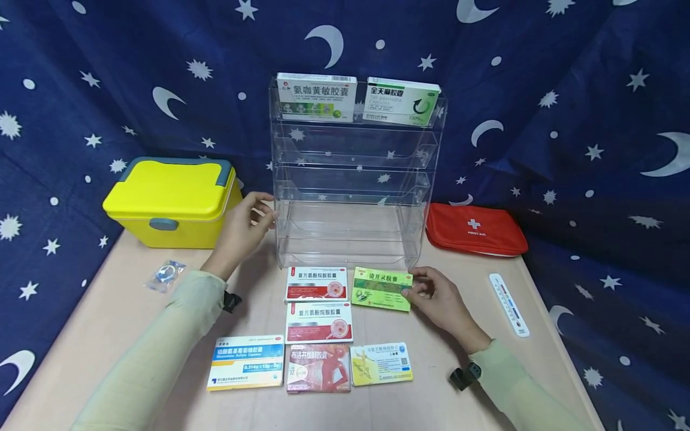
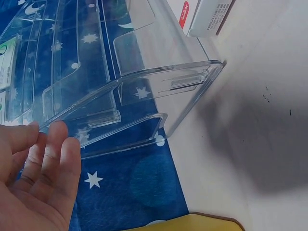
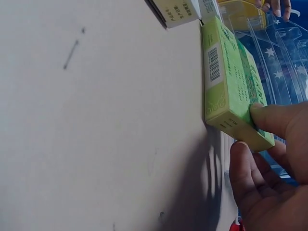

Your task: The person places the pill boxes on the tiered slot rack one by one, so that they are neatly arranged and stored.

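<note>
Right hand (image 1: 439,299) pinching the green box (image 1: 381,289) by its right end, thumb on top, fingers (image 3: 250,166) under; box on desk (image 1: 108,323) just in front of clear rack (image 1: 353,173); left hand (image 1: 242,230) open, fingertips touching rack's left wall; box label reads 清开灵胶囊; red pouch (image 1: 474,229) says FIRST AID.

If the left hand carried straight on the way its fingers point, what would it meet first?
Probably the clear acrylic rack: the left hand has its fingertips at the rack's left side wall, touching or nearly so; the exact gap is unclear.
</note>
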A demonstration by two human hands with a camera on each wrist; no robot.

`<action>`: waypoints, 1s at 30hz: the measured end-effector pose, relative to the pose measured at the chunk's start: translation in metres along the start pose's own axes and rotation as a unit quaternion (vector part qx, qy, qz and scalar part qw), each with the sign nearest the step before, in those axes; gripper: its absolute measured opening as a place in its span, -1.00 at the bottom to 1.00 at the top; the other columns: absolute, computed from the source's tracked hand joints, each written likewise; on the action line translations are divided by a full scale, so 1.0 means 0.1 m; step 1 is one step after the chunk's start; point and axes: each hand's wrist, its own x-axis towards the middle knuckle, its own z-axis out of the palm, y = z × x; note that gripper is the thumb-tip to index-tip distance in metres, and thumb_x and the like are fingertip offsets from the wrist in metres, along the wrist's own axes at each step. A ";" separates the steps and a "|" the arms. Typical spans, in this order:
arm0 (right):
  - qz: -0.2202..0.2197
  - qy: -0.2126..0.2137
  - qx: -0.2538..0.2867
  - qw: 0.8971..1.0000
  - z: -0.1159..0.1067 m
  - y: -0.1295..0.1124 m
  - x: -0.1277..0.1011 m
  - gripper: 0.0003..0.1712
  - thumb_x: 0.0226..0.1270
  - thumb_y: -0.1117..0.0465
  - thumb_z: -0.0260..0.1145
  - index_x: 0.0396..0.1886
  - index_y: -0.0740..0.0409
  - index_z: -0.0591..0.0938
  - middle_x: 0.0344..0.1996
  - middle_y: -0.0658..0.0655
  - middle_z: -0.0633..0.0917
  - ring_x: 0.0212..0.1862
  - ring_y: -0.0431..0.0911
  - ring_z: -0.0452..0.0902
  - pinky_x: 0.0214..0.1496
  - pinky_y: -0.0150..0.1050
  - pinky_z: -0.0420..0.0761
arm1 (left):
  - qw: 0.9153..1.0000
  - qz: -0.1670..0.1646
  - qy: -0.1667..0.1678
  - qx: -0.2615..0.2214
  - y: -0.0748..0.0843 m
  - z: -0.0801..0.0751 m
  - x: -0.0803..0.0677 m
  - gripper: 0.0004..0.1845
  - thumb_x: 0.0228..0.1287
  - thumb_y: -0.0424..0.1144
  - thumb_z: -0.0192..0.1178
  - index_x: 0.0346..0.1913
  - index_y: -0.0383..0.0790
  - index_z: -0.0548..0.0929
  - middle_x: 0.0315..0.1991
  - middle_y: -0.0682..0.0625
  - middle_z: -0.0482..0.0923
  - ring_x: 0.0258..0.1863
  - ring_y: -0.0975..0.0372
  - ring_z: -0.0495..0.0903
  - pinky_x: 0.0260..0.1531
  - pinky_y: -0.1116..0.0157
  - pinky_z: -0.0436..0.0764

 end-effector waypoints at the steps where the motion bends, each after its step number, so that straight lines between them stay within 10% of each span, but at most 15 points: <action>1: -0.004 0.004 0.003 1.000 0.00 0.00 0.00 -0.44 0.21 0.24 0.56 0.19 0.13 0.56 -0.21 0.07 0.67 -0.28 -0.07 0.55 -0.30 -0.35 0.56 | 1.000 0.001 0.000 -0.001 0.00 0.00 0.00 -0.67 0.45 -0.30 0.26 0.20 -0.19 0.53 -0.20 -0.07 0.60 -0.34 0.10 0.67 -0.31 0.16 0.61; 30: -0.073 0.024 0.051 0.996 -0.04 0.02 -0.19 -0.49 0.21 0.39 0.52 0.10 0.06 0.53 -0.16 0.07 0.72 -0.19 -0.07 0.67 -0.36 -0.37 0.58 | 1.000 0.007 0.003 -0.009 -0.02 0.02 0.00 -0.67 0.44 -0.30 0.26 0.20 -0.20 0.54 -0.21 -0.08 0.60 -0.32 0.01 0.69 -0.35 0.27 0.60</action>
